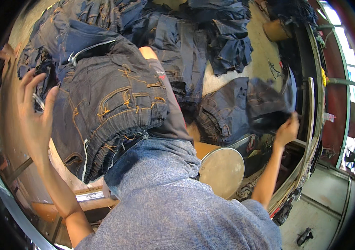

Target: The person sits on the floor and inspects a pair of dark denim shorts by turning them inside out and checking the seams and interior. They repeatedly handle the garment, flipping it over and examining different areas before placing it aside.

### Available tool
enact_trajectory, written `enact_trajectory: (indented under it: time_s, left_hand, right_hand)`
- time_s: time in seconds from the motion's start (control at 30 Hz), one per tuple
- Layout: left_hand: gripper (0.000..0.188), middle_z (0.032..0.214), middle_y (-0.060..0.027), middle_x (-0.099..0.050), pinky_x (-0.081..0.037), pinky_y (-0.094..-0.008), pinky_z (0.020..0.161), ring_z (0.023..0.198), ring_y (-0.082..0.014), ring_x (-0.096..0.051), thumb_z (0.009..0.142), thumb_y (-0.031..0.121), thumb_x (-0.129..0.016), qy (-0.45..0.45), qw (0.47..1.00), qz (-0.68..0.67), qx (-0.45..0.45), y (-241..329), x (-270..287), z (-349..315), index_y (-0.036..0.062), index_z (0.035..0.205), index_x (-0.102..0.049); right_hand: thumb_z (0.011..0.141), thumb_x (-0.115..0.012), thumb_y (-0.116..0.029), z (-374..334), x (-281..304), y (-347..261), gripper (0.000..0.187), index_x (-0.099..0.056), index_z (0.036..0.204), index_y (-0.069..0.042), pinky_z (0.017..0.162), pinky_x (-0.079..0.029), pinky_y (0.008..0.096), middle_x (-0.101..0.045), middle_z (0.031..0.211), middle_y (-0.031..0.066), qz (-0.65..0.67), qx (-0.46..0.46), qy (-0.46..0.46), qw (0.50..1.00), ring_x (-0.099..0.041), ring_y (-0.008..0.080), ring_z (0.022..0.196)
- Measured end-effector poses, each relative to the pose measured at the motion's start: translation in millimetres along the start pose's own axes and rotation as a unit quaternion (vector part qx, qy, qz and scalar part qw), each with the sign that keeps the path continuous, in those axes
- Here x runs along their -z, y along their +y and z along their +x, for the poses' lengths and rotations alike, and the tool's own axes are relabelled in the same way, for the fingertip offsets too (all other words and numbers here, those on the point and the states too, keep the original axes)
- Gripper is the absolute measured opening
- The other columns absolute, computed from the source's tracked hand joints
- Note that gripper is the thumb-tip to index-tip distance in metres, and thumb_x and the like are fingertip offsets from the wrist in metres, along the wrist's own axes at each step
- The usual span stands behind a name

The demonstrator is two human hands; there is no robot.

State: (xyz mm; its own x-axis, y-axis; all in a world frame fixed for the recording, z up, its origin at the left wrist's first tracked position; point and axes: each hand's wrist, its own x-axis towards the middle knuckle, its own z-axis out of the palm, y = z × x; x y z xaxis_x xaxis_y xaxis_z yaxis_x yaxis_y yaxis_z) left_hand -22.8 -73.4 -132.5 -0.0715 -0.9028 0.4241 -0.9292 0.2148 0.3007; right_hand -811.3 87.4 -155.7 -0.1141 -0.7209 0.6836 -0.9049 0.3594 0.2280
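My left hand [33,118] is raised at the left, its fingers apart and bent. It is beside a pair of dark denim jeans [115,89] with orange stitching and loose orange threads, spread over my lap, the gathered waistband toward me. A pale, thin strip shows between thumb and fingers; I cannot tell whether the hand holds it. Out to the right, my right hand [287,130] is closed on the edge of another dark pair of jeans [265,100], whose near part is smeared by motion. That pair's gathered waistband hangs beside my knee.
More dark jeans [177,46] lie heaped ahead, with a folded stack [229,39] farther right. A round drum [223,171] stands by my right side. A wooden frame [310,108] runs along the right. At the far left edge another person's hand [7,53] shows.
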Motion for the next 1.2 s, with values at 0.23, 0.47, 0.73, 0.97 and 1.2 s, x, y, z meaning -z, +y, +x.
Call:
enact_trajectory:
  time_s: [0.23, 0.47, 0.73, 0.97, 1.2]
  left_hand:
    - [0.054, 0.128, -0.0156, -0.075, -0.056, -0.0447, 0.107, 0.122, -0.0373, -0.071, 0.09, 0.033, -0.092, -0.204, 0.967, -0.152, 0.03, 52.5, 0.5, -56.8, 0.0026, 0.13, -0.072]
    - [0.097, 0.16, -0.0223, -0.057, -0.047, -0.0501, 0.122, 0.148, -0.0431, -0.056, 0.081, 0.046, -0.096, -0.28, 0.95, -0.105, 0.086, 61.7, 28.2, -115.0, 0.0083, 0.161, -0.055]
    - [0.018, 0.1, -0.0174, -0.077, -0.061, -0.0481, 0.083, 0.093, -0.0414, -0.076, 0.102, 0.012, -0.072, -0.159, 0.957, -0.077, 0.228, 68.1, 28.5, -151.1, 0.0009, 0.116, -0.072]
    - [0.024, 0.102, -0.0164, -0.076, -0.06, -0.0465, 0.082, 0.094, -0.0376, -0.075, 0.099, 0.012, -0.078, 0.013, 0.973, -0.088, 0.213, 63.7, 19.5, -91.4, 0.0035, 0.12, -0.07]
    - [0.05, 0.135, -0.0136, -0.067, -0.043, -0.0512, 0.124, 0.137, -0.0334, -0.059, 0.092, 0.033, -0.086, 0.005, 0.998, -0.057, 0.004, 102.9, 0.0, -62.3, 0.0037, 0.129, -0.071]
  right_hand:
    - [0.104, -0.079, -0.024, -165.2, -87.7, -143.0, 0.032, -0.08, 0.127, -0.003, 0.109, -0.056, 0.0475, -0.08, 0.126, 0.0225, 0.206, -0.059, -0.411, 0.886, -0.074, 0.041, 0.124]
    - [0.102, -0.078, -0.015, 42.1, -9.9, -398.2, 0.025, -0.079, 0.123, -0.003, 0.108, -0.055, 0.043, -0.08, 0.125, 0.0128, 0.533, 0.209, -0.187, 0.798, -0.072, 0.0346, 0.124]
    - [0.095, -0.082, -0.044, 75.7, 113.3, -552.8, 0.049, -0.076, 0.13, -0.011, 0.096, -0.059, 0.0446, -0.077, 0.115, 0.0103, 0.591, 0.55, -0.205, 0.554, -0.072, 0.0319, 0.113]
    - [0.108, -0.07, -0.027, 128.8, 82.6, -588.2, 0.03, -0.08, 0.133, -0.014, 0.075, -0.059, 0.0462, -0.082, 0.102, 0.0161, 0.548, 0.491, -0.503, 0.454, -0.076, 0.0344, 0.084]
    - [0.114, -0.066, -0.025, 154.3, 42.0, -596.0, 0.041, -0.071, 0.149, -0.004, 0.063, -0.04, 0.0268, -0.062, 0.085, -0.0058, 0.604, 0.372, -0.554, 0.436, -0.045, 0.004, 0.073]
